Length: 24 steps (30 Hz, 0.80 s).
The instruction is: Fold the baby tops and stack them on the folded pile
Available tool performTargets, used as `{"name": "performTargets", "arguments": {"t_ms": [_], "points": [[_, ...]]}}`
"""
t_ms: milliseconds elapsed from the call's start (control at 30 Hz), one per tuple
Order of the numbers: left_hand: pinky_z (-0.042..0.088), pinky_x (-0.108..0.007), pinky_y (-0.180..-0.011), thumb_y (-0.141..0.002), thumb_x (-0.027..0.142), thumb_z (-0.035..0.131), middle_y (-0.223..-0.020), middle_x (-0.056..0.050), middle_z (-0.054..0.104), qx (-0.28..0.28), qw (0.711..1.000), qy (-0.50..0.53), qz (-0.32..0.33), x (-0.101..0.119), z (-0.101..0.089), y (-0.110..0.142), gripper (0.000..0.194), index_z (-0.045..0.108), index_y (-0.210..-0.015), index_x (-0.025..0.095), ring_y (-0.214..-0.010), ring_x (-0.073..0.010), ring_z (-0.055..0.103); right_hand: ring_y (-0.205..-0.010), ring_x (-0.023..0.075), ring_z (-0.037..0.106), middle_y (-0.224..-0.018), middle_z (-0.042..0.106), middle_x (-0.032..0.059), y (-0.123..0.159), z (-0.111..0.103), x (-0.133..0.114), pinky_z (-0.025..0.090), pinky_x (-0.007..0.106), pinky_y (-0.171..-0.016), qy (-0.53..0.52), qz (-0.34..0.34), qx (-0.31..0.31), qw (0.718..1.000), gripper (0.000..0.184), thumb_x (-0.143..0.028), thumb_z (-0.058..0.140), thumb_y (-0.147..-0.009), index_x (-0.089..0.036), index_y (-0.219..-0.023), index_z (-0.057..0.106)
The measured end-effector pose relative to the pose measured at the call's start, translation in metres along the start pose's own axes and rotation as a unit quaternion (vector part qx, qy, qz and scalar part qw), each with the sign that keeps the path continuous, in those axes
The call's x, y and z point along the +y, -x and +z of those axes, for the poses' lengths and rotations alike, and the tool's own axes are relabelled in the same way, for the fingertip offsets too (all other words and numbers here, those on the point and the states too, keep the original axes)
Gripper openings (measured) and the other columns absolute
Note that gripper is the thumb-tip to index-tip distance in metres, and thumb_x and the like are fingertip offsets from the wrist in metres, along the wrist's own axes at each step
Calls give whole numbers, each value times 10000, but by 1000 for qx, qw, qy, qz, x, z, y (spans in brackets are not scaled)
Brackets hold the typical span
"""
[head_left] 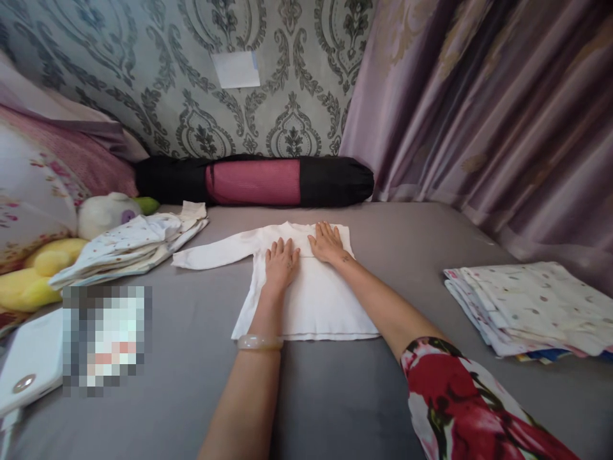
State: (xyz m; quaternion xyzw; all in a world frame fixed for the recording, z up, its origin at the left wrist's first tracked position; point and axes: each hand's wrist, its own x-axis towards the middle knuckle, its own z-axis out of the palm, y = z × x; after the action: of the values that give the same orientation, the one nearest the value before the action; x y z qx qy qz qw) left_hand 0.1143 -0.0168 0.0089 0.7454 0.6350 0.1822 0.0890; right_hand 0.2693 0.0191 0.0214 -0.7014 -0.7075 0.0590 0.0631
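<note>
A small white long-sleeved shirt (325, 300) lies spread on the grey bed sheet, its hem toward me. One sleeve stretches out to the left; the right sleeve does not show and seems folded in. My left hand (281, 260) rests flat on the upper left of the shirt, fingers extended, with a pale bangle (260, 343) on that wrist. Flat on the upper right, near the shoulder, lies my right hand (328, 243) with its fingers stretched out. Neither hand grips the cloth.
Folded patterned clothes (531, 306) are stacked at the right, and another clothes pile (129, 246) lies at the left beside plush toys (48, 268). A white device with a cable (33, 358) sits front left. Along the wall stretches a black and pink roll (253, 182).
</note>
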Motion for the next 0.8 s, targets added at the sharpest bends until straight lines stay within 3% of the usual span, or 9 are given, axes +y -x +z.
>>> {"name": "performTargets", "arguments": {"t_ms": [100,433,667,800], "points": [[229,-517,-1152,-959,394,365,-1527,-152,366,-9,1000,-7,1,-1,1,1,498,450,-1408,194,-1426,-314,301,-1477,249,65,-1603,123,157,-9,3,-1,57,476,-1175,-12,24,-20,999,669,-445,159,-993,-28,-1514,209],[231,-513,-1144,-951,391,402,-1521,-192,354,-21,1000,-10,-4,-1,-7,4,487,464,-1381,171,-1426,-332,291,-1471,249,93,-1604,145,135,-11,10,2,75,485,-1177,-10,24,2,1000,664,-441,182,-979,-48,-1512,234],[291,-482,-1114,-941,401,428,-1383,-217,497,29,998,0,-64,-1,-14,2,441,546,-1248,108,-1352,-341,390,-1473,271,90,-1600,150,151,-8,3,-3,97,517,-1167,-11,23,-6,1000,630,-405,205,-985,-60,-1510,248],[408,-414,-1008,-927,269,415,-1209,-182,611,83,991,41,-101,-10,-27,-3,354,583,-1200,120,-1173,-304,548,-1480,236,71,-1608,127,121,6,-1,-30,48,481,-1181,-21,-60,-9,998,608,-372,201,-990,-88,-1527,216]]}}
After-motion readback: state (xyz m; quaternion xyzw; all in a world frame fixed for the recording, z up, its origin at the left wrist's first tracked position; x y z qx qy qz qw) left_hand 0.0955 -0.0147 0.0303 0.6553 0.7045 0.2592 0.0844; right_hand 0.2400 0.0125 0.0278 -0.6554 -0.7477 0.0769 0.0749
